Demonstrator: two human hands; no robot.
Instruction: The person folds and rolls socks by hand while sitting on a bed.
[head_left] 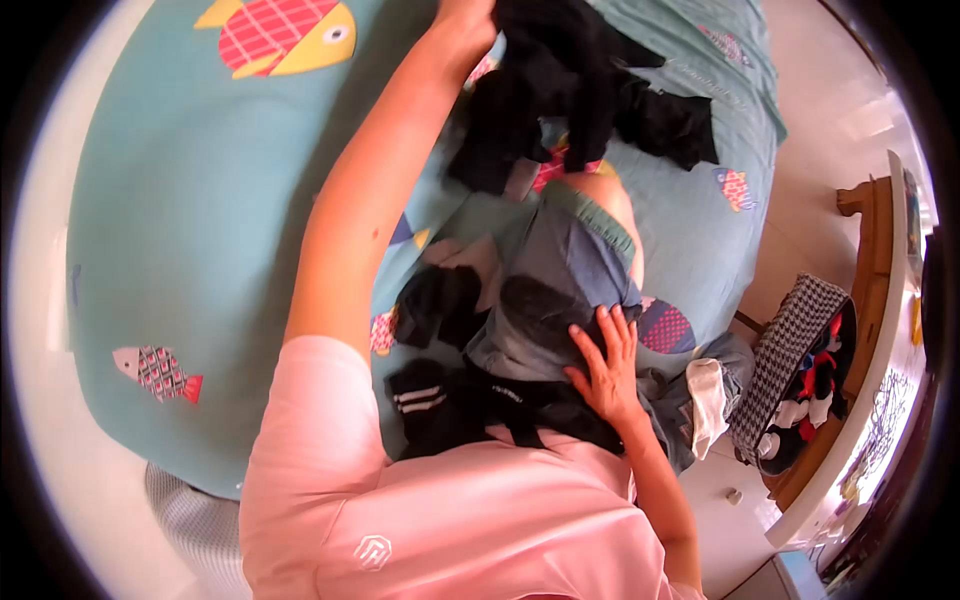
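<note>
My left hand (465,18) is at the top edge of the view, beside a pile of black clothes (550,80) on the bed; its fingers are mostly cut off. My right hand (606,372) lies with spread fingers on grey-blue shorts (560,265) over my lap. A dark round piece of cloth (535,298) rests on the shorts, left of that hand. More black garments (435,300) lie to the left of the shorts, and a black item with white stripes (418,400) is near my waist.
The bed has a teal sheet (190,220) with fish prints. At the right bed edge hang grey clothing (725,360) and a white sock (706,405). A houndstooth box (795,320) holding small clothes stands beside a wooden cabinet (870,280).
</note>
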